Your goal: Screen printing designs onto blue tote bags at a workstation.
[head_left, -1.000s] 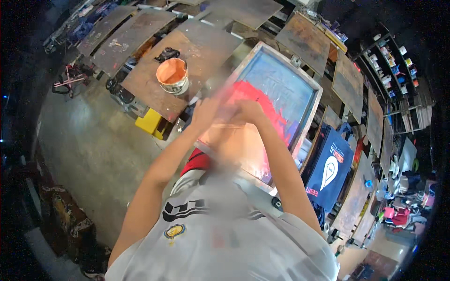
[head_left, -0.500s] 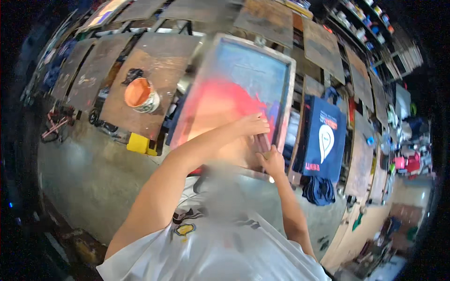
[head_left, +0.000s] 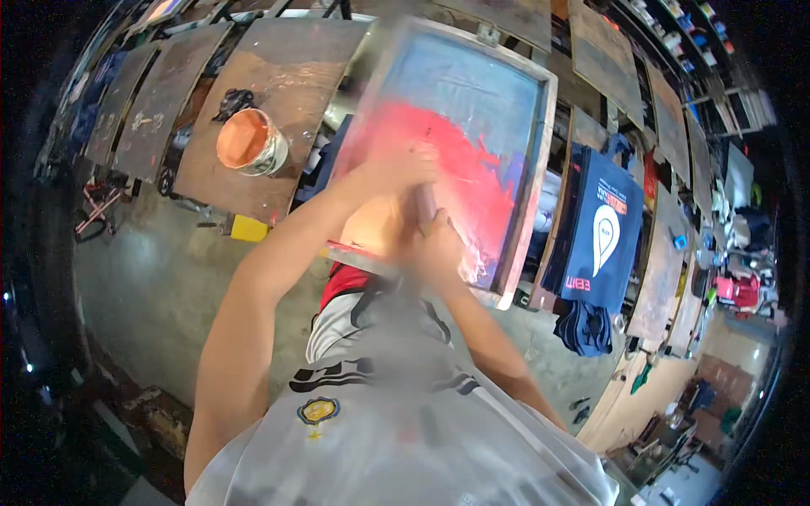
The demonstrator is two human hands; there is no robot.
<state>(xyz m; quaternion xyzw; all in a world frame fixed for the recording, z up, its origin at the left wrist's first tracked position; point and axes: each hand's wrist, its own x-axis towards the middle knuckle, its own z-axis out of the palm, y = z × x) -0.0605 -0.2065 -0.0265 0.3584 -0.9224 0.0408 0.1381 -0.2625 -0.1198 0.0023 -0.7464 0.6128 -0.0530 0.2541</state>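
Wooden tabletop (head_left: pixel 278 93) carries an ink bucket (head_left: pixel 247 143); left hand (head_left: pixel 396 164) and right hand (head_left: pixel 439 244) clench a squeegee (head_left: pixel 422 202) on the red-inked screen (head_left: pixel 472 143); uneven pressure likely smears the print

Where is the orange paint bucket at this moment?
In the head view, the orange paint bucket stands on a brown wooden board at the upper left, to the left of the printing screen frame and the left hand.
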